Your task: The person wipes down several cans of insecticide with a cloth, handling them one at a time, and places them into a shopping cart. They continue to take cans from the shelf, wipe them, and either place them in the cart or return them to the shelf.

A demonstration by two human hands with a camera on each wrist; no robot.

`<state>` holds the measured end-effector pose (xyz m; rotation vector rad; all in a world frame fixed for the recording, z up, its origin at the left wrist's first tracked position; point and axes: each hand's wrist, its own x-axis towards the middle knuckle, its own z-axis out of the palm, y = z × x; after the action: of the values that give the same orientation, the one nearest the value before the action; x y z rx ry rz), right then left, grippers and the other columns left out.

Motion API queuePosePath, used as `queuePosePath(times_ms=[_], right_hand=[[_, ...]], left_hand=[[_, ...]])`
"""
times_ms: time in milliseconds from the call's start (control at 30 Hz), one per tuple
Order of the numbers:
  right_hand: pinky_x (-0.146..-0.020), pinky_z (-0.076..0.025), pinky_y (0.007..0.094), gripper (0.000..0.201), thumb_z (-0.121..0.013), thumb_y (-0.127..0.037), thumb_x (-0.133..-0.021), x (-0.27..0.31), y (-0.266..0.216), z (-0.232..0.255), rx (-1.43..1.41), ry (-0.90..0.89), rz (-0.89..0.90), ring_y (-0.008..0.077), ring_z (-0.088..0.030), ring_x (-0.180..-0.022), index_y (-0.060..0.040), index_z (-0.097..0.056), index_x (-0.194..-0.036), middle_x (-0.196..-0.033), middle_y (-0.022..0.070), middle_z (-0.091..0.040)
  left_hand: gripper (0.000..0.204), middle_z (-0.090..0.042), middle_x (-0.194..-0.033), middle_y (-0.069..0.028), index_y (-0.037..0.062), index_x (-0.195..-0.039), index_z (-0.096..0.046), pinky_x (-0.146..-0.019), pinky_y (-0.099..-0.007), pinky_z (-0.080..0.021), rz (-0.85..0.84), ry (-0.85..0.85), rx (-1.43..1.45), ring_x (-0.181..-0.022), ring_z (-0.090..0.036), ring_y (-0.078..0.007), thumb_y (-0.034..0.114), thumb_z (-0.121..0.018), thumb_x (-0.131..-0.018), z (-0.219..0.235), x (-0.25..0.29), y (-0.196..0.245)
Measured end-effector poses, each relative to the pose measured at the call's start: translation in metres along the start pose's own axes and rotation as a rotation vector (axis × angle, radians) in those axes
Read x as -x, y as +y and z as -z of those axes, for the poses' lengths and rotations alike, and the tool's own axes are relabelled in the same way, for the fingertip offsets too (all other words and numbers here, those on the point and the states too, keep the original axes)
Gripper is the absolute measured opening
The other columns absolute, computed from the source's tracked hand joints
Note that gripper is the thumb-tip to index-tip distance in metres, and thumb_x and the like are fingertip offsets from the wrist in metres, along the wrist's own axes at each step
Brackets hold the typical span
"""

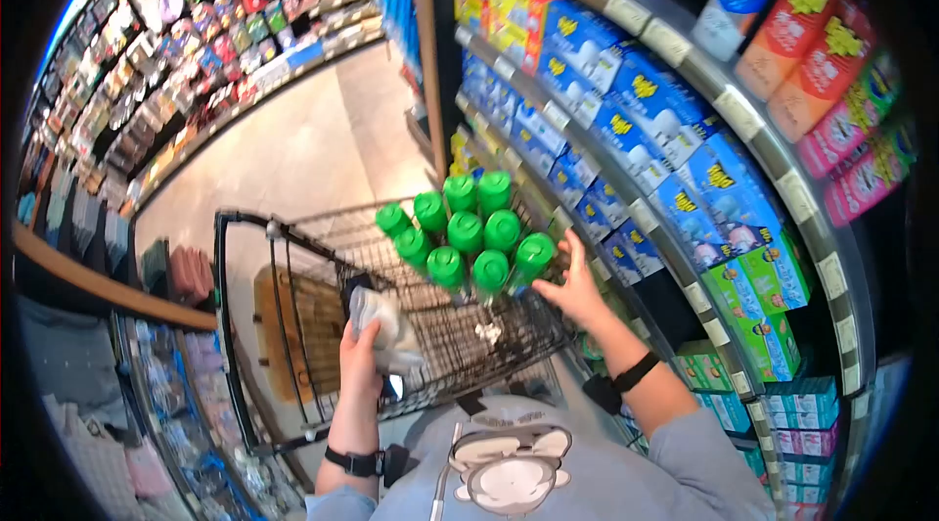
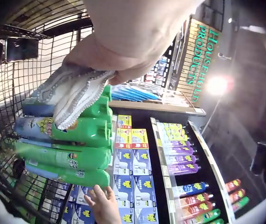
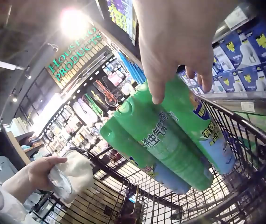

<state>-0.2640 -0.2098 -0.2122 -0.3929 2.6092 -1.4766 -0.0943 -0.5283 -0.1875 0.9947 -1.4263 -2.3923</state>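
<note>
The person's grey shirt (image 1: 416, 490) is nearest, with a big cartoon face on the front. Each wrist has a black band (image 1: 637, 372). The left hand (image 1: 362, 357) grips a white bundle (image 1: 383, 320) over the near side of the cart (image 1: 232, 311). The bundle looks soft and floppy, and its edge is bumpy, like a row of tiny beads. In the left wrist view it gets in the way and hides part of some cans.

The cart is made of thin black wires with lots of little gaps. Ten green cans (image 1: 465, 230) stand close together in it, past the bundle. They are tall and round, with smooth, shiny tops, and some turn blue near the bottom.

The right hand (image 1: 579, 291) is at the right end of the bunch, with its fingers spread and not curled round anything. The closest can is right by its thumb and fingertips. I can't tell if they touch.

Just beside the cart on the right is a shelf (image 1: 629, 14), packed with blue boxes (image 1: 636, 144). Farther off are the pale, flat floor (image 1: 323, 120) and a blurry wall of colourful goods (image 1: 186, 61). A sign (image 3: 74, 56) with green letters hangs high up.
</note>
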Motion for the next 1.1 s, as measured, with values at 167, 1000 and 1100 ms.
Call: queuePosePath(times_ms=[167, 1000, 1100], right_hand=[[-0.106, -0.031, 0.0489, 0.102, -0.077, -0.023, -0.074, 0.032, -0.024, 0.039, -0.013, 0.017, -0.083, 0.0383, -0.032, -0.133, -0.0086, -0.008, -0.148, -0.142, 0.0243, -0.032], [-0.104, -0.04, 0.0429, 0.046, -0.057, -0.025, -0.093, 0.252, -0.051, 0.278, 0.011, 0.033, -0.112, 0.0307, -0.045, -0.127, -0.0088, -0.047, -0.134, -0.142, 0.0151, -0.041], [-0.096, -0.045, 0.0421, 0.042, -0.057, -0.024, -0.093, 0.297, -0.063, 0.304, -0.018, 0.178, -0.02, 0.0295, -0.052, -0.118, -0.0069, -0.049, -0.131, -0.13, 0.0158, -0.053]], left_hand=[[0.032, -0.061, -0.113, -0.0061, 0.0056, -0.121, -0.052, -0.084, -0.0308, -0.047, -0.175, -0.01, -0.017, -0.1, -0.059, -0.0174, 0.012, -0.058, -0.09, -0.032, -0.006, 0.012], [0.051, -0.036, -0.145, -0.0154, -0.0016, -0.142, -0.034, -0.098, -0.0349, -0.041, -0.872, -0.513, -0.007, -0.122, -0.047, -0.0226, 0.004, -0.05, -0.094, -0.288, 0.157, 0.049], [0.059, -0.035, -0.146, -0.0151, -0.0011, -0.146, -0.024, -0.103, -0.0355, -0.036, -0.866, -0.702, 0.079, -0.129, -0.039, -0.0236, 0.003, -0.05, -0.093, -0.332, 0.194, 0.041]])
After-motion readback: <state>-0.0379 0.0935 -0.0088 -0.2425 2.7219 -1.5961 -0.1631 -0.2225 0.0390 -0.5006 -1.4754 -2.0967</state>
